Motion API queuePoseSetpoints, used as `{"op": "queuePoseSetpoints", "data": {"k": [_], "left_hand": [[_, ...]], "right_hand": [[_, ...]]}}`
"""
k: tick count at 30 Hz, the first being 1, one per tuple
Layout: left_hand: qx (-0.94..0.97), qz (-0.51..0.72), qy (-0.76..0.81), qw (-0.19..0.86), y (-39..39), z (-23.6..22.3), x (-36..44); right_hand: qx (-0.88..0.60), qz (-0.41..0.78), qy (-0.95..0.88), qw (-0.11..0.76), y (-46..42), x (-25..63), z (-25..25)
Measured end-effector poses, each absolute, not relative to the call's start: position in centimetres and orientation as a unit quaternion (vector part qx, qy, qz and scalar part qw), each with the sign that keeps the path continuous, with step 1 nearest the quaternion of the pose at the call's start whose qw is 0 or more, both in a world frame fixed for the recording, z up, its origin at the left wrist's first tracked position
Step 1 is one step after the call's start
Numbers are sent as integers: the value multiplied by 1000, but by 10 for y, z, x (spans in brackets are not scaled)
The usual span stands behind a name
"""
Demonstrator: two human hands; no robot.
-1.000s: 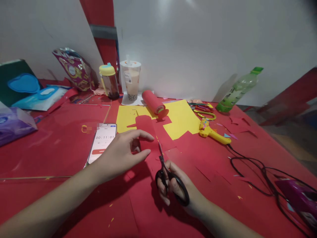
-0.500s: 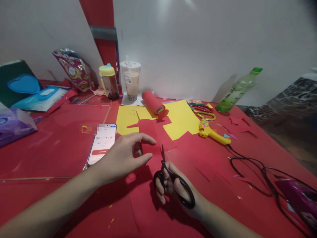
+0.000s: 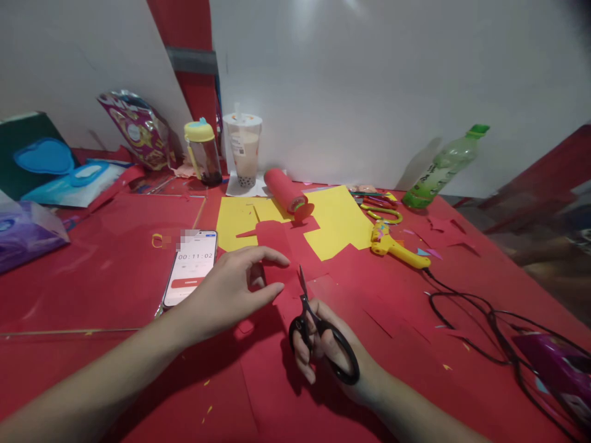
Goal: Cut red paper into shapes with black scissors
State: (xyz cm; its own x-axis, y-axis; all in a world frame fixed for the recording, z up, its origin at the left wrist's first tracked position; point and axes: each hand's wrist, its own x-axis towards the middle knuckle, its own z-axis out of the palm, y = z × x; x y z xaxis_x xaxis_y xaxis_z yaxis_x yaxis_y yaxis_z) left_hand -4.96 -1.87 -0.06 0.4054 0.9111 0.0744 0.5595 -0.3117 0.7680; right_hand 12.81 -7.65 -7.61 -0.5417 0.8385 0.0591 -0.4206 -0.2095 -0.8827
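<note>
My left hand point(image 3: 240, 277) is curved around a piece of red paper point(image 3: 273, 237), thumb and fingers at its near part. The paper's far end overlaps the yellow sheets behind it, and its outline blends into the red surface. Black-handled scissors point(image 3: 335, 354) are in my right hand point(image 3: 351, 347), thumb through one loop and fingers in the other. Their blades point away from me, close beside my left fingertips and the paper's right edge. A phone point(image 3: 192, 264) showing a running timer lies left of my left hand.
Beyond the hands lie yellow paper point(image 3: 339, 218) and a red roll point(image 3: 284, 189). A bubble tea cup point(image 3: 244, 151) and a yellow-lidded bottle point(image 3: 203, 151) stand behind. At right are a yellow glue gun point(image 3: 399, 249), its black cable point(image 3: 489, 314) and a green bottle point(image 3: 443, 166).
The red paper has shifted slightly in my left hand. The scissors drew back toward me and to the right, their blades changing angle, then came slightly forward again. The phone's timer advanced.
</note>
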Motion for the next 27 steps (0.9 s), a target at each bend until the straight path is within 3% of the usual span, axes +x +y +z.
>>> {"op": "queuePoseSetpoints", "data": {"k": [27], "left_hand": [[764, 268, 475, 345, -18, -1, -52]], "right_hand": [[-298, 743, -432, 415, -78, 127, -72]]}}
